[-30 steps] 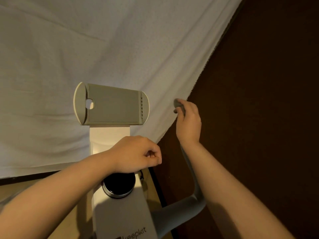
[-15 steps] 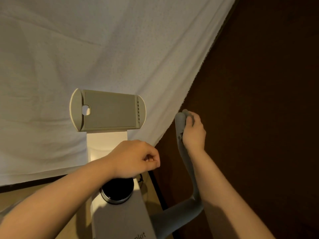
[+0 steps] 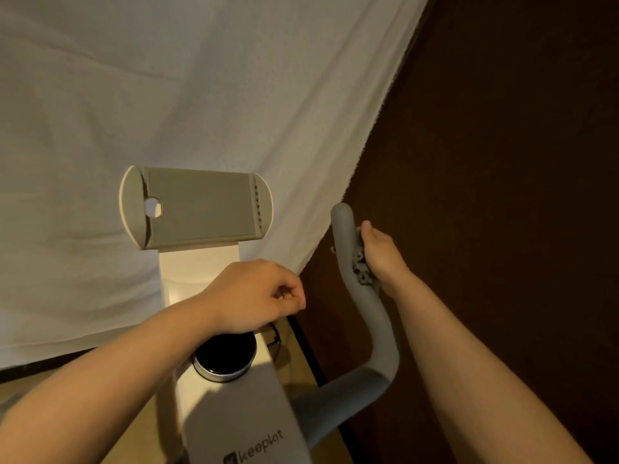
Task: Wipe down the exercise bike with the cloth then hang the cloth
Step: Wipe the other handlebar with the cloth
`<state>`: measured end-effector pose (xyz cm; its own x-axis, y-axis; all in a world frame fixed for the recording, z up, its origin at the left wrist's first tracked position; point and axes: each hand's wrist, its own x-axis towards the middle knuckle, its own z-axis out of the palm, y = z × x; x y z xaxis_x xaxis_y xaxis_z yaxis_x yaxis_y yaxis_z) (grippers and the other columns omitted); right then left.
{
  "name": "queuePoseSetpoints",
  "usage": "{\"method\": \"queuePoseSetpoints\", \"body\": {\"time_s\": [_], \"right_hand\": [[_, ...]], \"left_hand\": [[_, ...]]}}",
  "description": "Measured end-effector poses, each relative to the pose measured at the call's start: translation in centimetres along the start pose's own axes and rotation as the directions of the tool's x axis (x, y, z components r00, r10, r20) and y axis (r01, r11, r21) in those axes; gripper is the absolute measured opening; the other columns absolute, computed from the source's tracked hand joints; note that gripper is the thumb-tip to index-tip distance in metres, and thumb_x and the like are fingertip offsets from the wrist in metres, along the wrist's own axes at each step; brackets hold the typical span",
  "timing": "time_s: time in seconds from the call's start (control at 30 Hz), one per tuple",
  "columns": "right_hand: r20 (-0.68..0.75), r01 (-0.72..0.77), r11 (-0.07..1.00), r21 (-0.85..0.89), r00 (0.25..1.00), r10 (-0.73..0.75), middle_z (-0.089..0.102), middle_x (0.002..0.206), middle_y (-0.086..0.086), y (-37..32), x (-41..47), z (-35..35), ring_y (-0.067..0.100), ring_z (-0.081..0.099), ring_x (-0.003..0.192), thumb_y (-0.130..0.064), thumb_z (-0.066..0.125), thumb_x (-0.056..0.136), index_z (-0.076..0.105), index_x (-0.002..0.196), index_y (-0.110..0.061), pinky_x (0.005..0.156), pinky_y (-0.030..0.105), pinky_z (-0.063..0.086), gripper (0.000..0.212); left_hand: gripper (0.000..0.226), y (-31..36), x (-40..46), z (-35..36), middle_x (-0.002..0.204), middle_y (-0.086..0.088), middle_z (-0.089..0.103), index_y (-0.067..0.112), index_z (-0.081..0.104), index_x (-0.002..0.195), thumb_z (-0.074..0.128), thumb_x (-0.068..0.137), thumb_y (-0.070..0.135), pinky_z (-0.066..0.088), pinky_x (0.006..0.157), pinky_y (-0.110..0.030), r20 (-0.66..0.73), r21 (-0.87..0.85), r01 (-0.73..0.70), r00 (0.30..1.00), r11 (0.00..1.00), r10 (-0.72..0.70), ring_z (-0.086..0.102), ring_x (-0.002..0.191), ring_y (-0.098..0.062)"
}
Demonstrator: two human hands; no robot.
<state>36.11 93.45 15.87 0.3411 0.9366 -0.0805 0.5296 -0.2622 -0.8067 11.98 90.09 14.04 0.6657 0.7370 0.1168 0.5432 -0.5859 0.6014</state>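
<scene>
The white exercise bike point(image 3: 241, 413), marked "keepkit", stands right below me. Its grey right handlebar point(image 3: 380, 329) curves up to a rounded tip. My right hand point(image 3: 383, 254) is closed around the handlebar a little below that tip and presses a small grey cloth point(image 3: 361, 267) against it. Only a crumpled edge of the cloth shows by my palm. My left hand point(image 3: 254, 296) is a closed fist over the bike's column, just above the black round knob point(image 3: 224, 360). I cannot tell whether it holds anything.
A grey tablet holder point(image 3: 201, 205) sits on top of the column. A white sheet point(image 3: 167, 78) hangs behind the bike. A dark brown wall point(image 3: 502, 162) stands close on the right of the handlebar. A thin black cable point(image 3: 276, 336) loops beside the knob.
My right hand has slid with the cloth from the handlebar's tip down along the grip, and the tip now shows. My left fist has stayed in place.
</scene>
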Motion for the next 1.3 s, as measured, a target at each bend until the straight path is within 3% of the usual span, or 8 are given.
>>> {"method": "queuePoseSetpoints", "body": {"time_s": [0.13,0.3,0.43,0.53,0.63,0.8,0.97,1.3], "right_hand": [[0.011,-0.078,0.971,0.224,0.997,0.078,0.062,0.129,0.008,-0.2,-0.1,1.2,0.023,0.061,0.113,-0.061,0.028,0.097,0.051,0.137,-0.023,0.102,0.043,0.046,0.060],[-0.003,-0.033,0.993,-0.110,0.999,0.033,0.048,0.143,0.003,0.6,-1.4,0.4,0.024,0.045,0.132,-0.063,0.019,0.098,0.041,0.146,-0.022,0.112,0.043,0.033,0.066],[0.001,-0.065,0.998,0.024,0.998,0.065,0.059,0.133,0.009,0.8,0.2,0.9,0.029,0.057,0.120,-0.101,0.020,0.057,0.050,0.139,-0.025,0.105,0.050,0.043,0.115],[0.033,-0.045,0.998,-0.053,0.998,0.046,0.063,0.126,0.008,2.1,-2.2,0.2,0.027,0.061,0.113,-0.095,0.019,0.067,0.052,0.135,-0.025,0.101,0.048,0.047,0.103],[0.116,-0.141,0.969,-0.205,0.979,0.167,0.063,0.125,0.009,2.3,-2.6,-1.2,0.027,0.061,0.111,-0.100,0.014,0.057,0.056,0.133,-0.022,0.099,0.044,0.048,0.117],[-0.008,0.003,0.962,-0.273,1.000,-0.005,0.055,0.135,0.006,0.1,-3.6,0.7,0.025,0.054,0.117,-0.071,0.022,0.092,0.046,0.139,-0.022,0.087,0.033,0.042,0.072],[-0.083,-0.083,0.759,-0.645,0.996,0.039,0.058,0.114,0.004,3.1,-9.9,-0.6,0.022,0.060,0.098,-0.077,0.034,0.084,0.040,0.131,-0.024,0.070,0.033,0.046,0.071],[-0.125,-0.164,0.913,-0.374,0.984,0.126,0.059,0.120,-0.001,4.5,-11.4,-0.9,0.020,0.058,0.109,-0.077,0.053,0.077,0.045,0.133,-0.024,0.075,0.028,0.041,0.077]], "left_hand": [[0.013,-0.1,-0.2,0.1,0.083,0.028,0.065,0.042,0.069,0.086,0.058,0.091,0.041,0.038,0.066,-0.015,-0.018,-0.039,0.006,1.000,0.999,-0.007,0.059,0.085,0.006],[0.013,0.1,0.0,0.0,0.086,0.022,0.067,0.041,0.070,0.086,0.057,0.091,0.041,0.047,0.072,-0.023,-0.014,-0.017,0.010,1.000,1.000,-0.010,0.060,0.084,0.002],[0.014,-0.1,-0.1,0.0,0.086,0.022,0.067,0.040,0.070,0.086,0.057,0.091,0.040,0.047,0.073,-0.024,-0.025,-0.038,0.010,1.000,0.999,-0.011,0.059,0.085,0.001],[0.014,-0.2,-0.2,0.1,0.087,0.023,0.067,0.041,0.070,0.085,0.057,0.091,0.040,0.048,0.077,-0.027,-0.011,-0.039,0.018,1.000,0.999,-0.018,0.059,0.086,0.003],[0.013,-0.2,0.0,0.2,0.089,0.023,0.068,0.041,0.070,0.086,0.057,0.091,0.041,0.050,0.079,-0.031,-0.002,-0.019,0.027,1.000,0.999,-0.027,0.059,0.087,0.003],[0.012,-0.4,0.0,0.2,0.090,0.023,0.068,0.042,0.070,0.086,0.058,0.091,0.042,0.051,0.080,-0.033,-0.012,-0.030,0.029,0.999,0.999,-0.030,0.060,0.088,0.001],[0.012,-0.5,0.1,0.3,0.091,0.025,0.067,0.045,0.068,0.085,0.057,0.091,0.043,0.052,0.078,-0.031,-0.001,-0.003,0.017,1.000,1.000,-0.017,0.061,0.087,0.001],[0.013,-0.5,0.1,0.4,0.091,0.023,0.069,0.044,0.069,0.085,0.058,0.090,0.042,0.052,0.080,-0.036,-0.008,-0.022,0.026,1.000,0.999,-0.026,0.062,0.086,0.001]]}}
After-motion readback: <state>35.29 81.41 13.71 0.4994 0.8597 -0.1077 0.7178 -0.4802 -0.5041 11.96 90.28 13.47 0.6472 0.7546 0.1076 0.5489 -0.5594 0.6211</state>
